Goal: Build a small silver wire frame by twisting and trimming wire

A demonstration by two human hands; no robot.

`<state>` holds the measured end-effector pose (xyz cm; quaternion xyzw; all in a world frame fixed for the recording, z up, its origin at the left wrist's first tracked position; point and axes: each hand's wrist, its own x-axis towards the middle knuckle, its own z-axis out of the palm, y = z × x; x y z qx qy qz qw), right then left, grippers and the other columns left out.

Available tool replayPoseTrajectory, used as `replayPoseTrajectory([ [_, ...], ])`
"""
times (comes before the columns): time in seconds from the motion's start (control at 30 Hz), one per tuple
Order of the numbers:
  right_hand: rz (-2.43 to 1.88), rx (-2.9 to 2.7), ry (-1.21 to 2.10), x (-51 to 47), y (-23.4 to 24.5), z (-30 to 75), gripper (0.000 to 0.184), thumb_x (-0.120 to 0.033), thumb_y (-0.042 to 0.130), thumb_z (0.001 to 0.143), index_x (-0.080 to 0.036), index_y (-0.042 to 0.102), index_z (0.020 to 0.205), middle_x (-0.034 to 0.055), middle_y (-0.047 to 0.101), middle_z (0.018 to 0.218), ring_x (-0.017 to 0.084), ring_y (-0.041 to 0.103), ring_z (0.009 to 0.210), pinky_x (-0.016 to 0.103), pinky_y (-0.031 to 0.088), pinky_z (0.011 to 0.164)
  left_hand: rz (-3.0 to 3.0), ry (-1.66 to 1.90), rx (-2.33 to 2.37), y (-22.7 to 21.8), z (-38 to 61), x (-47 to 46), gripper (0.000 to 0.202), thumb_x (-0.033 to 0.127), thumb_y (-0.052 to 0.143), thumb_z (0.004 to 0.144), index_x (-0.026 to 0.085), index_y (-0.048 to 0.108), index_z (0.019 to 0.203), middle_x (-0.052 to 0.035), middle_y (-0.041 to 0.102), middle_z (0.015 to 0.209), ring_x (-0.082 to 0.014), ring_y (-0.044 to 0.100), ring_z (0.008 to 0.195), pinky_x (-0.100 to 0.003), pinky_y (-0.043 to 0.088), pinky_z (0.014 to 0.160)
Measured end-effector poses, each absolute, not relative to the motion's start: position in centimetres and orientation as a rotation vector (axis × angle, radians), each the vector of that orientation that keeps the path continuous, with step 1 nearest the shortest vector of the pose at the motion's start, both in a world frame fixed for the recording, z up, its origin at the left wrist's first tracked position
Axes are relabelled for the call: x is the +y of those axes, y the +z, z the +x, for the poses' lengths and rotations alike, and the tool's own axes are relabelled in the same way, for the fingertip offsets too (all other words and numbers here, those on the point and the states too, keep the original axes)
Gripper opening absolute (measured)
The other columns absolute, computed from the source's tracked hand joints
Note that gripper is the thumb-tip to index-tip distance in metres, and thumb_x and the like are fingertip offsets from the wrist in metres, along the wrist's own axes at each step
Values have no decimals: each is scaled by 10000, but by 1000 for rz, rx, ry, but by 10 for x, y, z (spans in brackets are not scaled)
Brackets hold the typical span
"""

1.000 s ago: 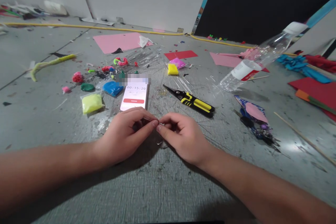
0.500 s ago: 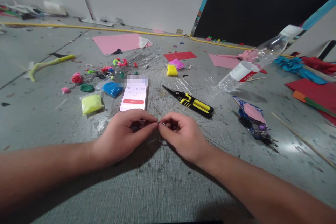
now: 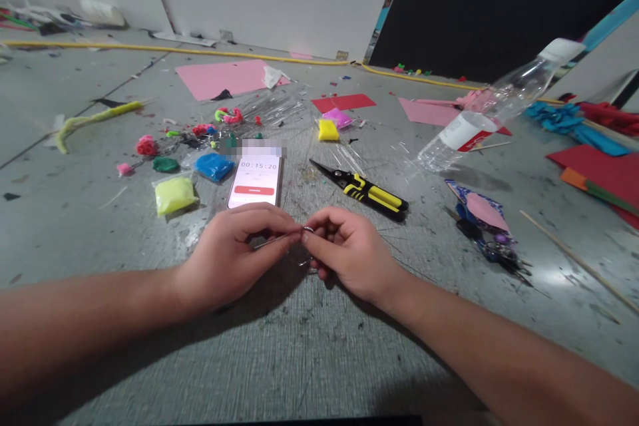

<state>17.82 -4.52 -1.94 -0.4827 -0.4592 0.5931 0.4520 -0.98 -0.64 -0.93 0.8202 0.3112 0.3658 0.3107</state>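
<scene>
Silver wire (image 3: 308, 229), thin and bent, held at the tips of both hands, in front of the phone (image 3: 253, 180). Left hand (image 3: 232, 249) with thumb and pointing finger pinched on the wire, no gap to see, and a straight bit running back between them. Right hand (image 3: 357, 249) curled, with thumb and pointing finger pinched on the wire too, right by the left fingertips. Small bent bit of wire hanging below the thumbs, too fine to make out well.

Just past the left hand, on the grey bench (image 3: 299, 366), the phone, lying flat with 00:15:20 on it. Past the right hand, black and yellow pliers (image 3: 372, 196), lying flat with the nose toward the left.

Left of the phone, a blue bag (image 3: 214, 167), a yellow bag (image 3: 174, 196), a green lump (image 3: 166, 164) and a pink lump (image 3: 124, 170). Farther back, a purple bag (image 3: 340, 119) touching a small yellow one, with red paper (image 3: 343, 103) behind. Off to the right, a clear bottle (image 3: 462, 136) with a white cap, and a thin stick (image 3: 579, 266). Way back, a yellow cord (image 3: 224, 55) lying across.
</scene>
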Motion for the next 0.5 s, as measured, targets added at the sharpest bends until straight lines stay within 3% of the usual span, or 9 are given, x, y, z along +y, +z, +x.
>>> replayPoseTrajectory([
  [0.27,-1170,-1213,1380,-47,-22,179,208,-325,739,806,-177,602,853,-72,566,590,65,523,418,183,402,363,2152,982,786,-11,-10,-8,126,100,671,870,192,652,786,5,754,878,-103,700,790,-222,544,726],
  [0.5,-1202,-1396,1143,-49,-22,182,156,-320,676,867,-178,613,883,-63,549,598,81,513,461,223,401,416,2120,996,736,-9,-8,-7,57,156,652,892,194,629,857,-23,709,880,-141,679,804,-260,554,691],
])
